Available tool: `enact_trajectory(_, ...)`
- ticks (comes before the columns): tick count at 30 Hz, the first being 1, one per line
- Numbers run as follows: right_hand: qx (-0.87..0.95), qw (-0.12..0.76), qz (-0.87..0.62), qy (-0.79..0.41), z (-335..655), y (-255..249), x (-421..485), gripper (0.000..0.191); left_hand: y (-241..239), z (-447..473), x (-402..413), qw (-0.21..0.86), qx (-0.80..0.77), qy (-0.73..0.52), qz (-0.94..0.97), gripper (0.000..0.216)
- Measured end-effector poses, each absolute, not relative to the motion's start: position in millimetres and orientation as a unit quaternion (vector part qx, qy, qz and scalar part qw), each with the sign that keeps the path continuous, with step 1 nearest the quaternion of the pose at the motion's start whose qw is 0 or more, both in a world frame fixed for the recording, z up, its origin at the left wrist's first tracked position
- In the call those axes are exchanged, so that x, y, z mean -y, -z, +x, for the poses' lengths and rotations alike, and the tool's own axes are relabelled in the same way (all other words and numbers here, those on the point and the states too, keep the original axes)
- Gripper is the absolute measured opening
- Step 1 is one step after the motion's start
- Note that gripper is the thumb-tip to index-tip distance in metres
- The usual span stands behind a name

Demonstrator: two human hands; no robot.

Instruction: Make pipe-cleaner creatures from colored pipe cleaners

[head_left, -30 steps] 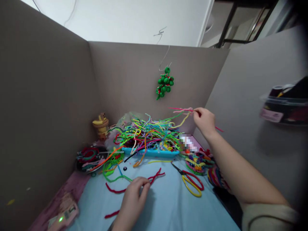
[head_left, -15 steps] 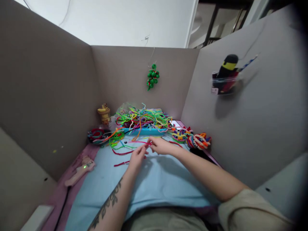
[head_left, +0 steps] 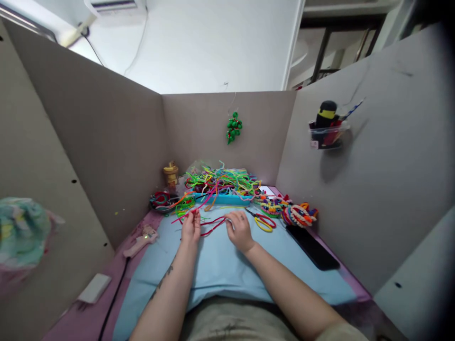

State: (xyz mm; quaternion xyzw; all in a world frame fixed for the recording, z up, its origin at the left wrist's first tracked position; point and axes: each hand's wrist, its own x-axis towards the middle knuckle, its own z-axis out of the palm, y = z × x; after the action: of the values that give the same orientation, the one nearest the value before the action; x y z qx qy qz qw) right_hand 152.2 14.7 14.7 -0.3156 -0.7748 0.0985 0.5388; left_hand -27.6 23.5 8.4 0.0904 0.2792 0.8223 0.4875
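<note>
My left hand is closed on a bright pink pipe cleaner, which slants up and right toward the tray and pokes out on the left too. Dark red pipe cleaners stretch between my hands, just above or on the blue cloth. At their right end, my right hand has its fingers curled around the tip; the exact grip is small and partly hidden. Scissors with red and yellow handles lie right of that hand.
A blue tray heaped with colourful pipe cleaners stands at the back. A black phone and braided pieces lie to the right. A pink glue gun with its cord is on the left. Grey partitions surround the table.
My hands, together over the pink pipe cleaner before, have moved apart. The left keeps the pink one; the right has gone to the dark red ones. The view has shifted, showing the scissors and phone more fully.
</note>
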Motion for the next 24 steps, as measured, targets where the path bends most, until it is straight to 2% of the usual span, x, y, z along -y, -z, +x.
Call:
enact_trajectory(2, 0.772, 0.513, -0.288, -0.239, 143.1, -8.1, -13.4, 0.021, -10.2, -28.2, -21.6, 0.511, -0.273, -0.81, 0.093, 0.02)
enact_trajectory(5, 0.621, 0.531, -0.295, -0.494, 131.5, -3.4, -21.3, 0.039, -13.0, -20.3, -16.2, 0.569, -0.295, -0.752, 0.153, 0.015)
enact_trajectory(8, 0.434, 0.591, -0.273, -0.623, 137.8, -6.1, -34.5, 0.042, -15.0, -11.7, -12.2, 0.586, -0.326, -0.709, 0.218, 0.01)
enact_trajectory(12, 0.314, 0.61, -0.271, -0.675, 163.4, -9.8, -47.0, 0.032, -15.2, -9.8, -12.6, 0.58, -0.353, -0.695, 0.236, 0.003)
enact_trajectory(15, 0.277, 0.617, -0.278, -0.683, 175.3, -9.3, -52.4, 0.028, -14.8, -13.5, -14.3, 0.584, -0.334, -0.708, 0.215, 0.008)
enact_trajectory(19, 0.31, 0.609, -0.301, -0.665, 175.7, -8.1, -53.9, 0.024, -14.9, -17.6, -14.3, 0.579, -0.319, -0.719, 0.217, 0.015)
enact_trajectory(24, 0.376, 0.597, -0.309, -0.638, 169.7, -9.5, -47.7, 0.032, -13.6, -12.9, -10.7, 0.569, -0.357, -0.677, 0.299, 0.029)
